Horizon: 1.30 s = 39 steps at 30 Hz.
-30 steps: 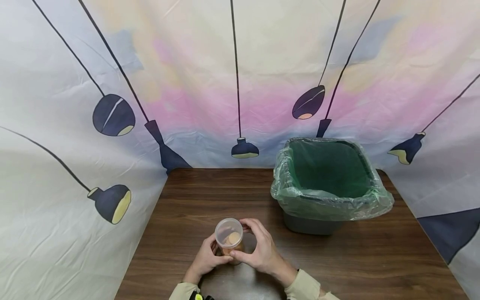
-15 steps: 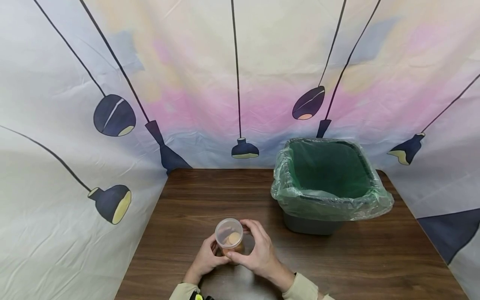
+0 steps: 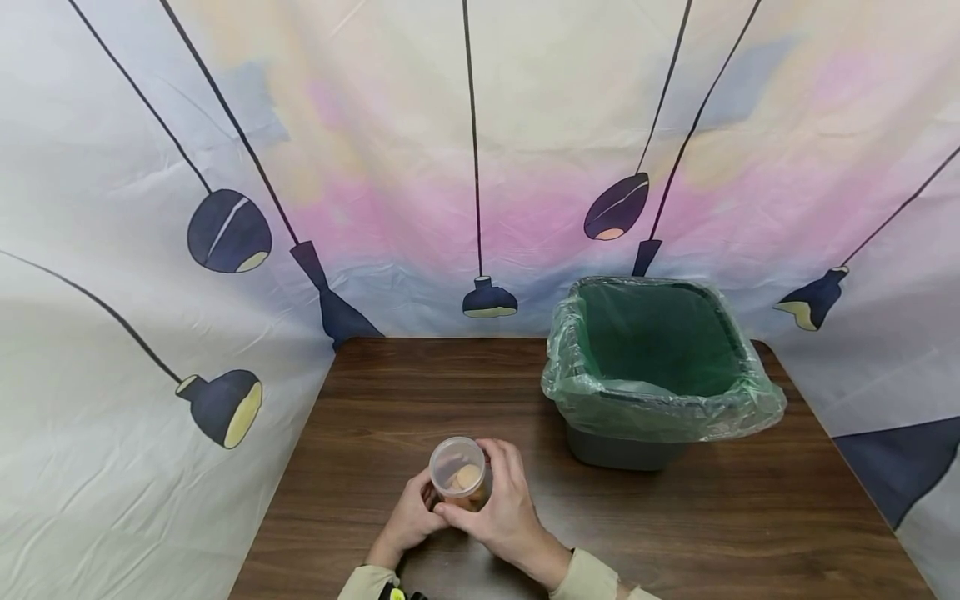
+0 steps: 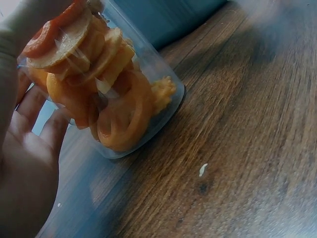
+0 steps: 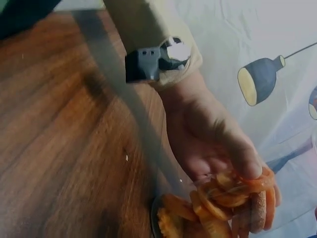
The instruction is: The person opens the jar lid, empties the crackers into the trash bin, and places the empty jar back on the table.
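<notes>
A clear plastic jar stands between both hands near the front of the table. Through its wall in the left wrist view, orange ring-shaped snacks lie stacked, with a small knobbly piece by the base. From above, a pale round piece shows inside the rim. My left hand grips the jar's left side, thumb in front and fingers behind. Round the right side curls my right hand, its fingers at the far upper edge and its thumb across the front, close to the left thumb.
A dark bin lined with a green plastic bag stands at the back right of the wooden table. Small pale crumbs dot the tabletop. A patterned cloth hangs behind and at both sides.
My right hand has turned round the jar, its thumb sliding left across the front and its wrist swinging left. The left hand and jar stay nearly in place.
</notes>
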Available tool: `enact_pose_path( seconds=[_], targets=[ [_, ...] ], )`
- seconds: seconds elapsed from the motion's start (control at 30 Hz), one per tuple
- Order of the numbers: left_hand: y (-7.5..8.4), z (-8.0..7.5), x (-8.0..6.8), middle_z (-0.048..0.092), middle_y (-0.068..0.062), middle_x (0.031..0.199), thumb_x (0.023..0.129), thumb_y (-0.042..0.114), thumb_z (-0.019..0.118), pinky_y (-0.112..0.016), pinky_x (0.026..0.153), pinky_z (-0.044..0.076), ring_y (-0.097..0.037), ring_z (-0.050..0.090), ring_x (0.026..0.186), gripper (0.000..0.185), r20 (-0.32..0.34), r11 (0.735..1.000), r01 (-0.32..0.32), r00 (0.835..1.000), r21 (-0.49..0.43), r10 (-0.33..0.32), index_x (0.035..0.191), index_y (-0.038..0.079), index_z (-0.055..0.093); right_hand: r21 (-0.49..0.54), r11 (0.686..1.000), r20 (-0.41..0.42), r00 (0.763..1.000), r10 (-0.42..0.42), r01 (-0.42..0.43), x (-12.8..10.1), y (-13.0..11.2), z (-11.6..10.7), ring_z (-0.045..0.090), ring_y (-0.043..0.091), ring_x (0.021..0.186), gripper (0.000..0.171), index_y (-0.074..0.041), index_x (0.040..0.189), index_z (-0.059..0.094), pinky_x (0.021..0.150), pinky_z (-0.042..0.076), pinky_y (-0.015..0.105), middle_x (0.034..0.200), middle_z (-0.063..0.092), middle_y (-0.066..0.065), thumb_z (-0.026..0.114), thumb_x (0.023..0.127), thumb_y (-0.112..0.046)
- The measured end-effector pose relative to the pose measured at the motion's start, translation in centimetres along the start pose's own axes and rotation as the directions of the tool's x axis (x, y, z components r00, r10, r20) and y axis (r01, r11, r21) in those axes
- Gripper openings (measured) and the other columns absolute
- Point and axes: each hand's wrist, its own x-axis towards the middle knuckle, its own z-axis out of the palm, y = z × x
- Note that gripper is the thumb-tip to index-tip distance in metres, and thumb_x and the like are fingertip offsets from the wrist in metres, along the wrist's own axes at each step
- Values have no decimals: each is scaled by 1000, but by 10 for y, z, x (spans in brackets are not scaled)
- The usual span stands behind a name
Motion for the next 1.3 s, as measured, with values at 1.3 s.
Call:
enact_pose_path(
  seconds=[1.3],
  targets=[
    [0, 1, 1, 60, -23, 124, 68, -6, 82, -18, 100, 44, -8, 58, 116, 70, -4, 995, 91, 996, 33, -91, 130, -6, 51, 209, 948, 164, 946, -278, 242, 33, 33, -18, 59, 15, 102, 73, -6, 128, 55, 81, 53, 34, 119, 57, 3, 85, 72, -41]
  ],
)
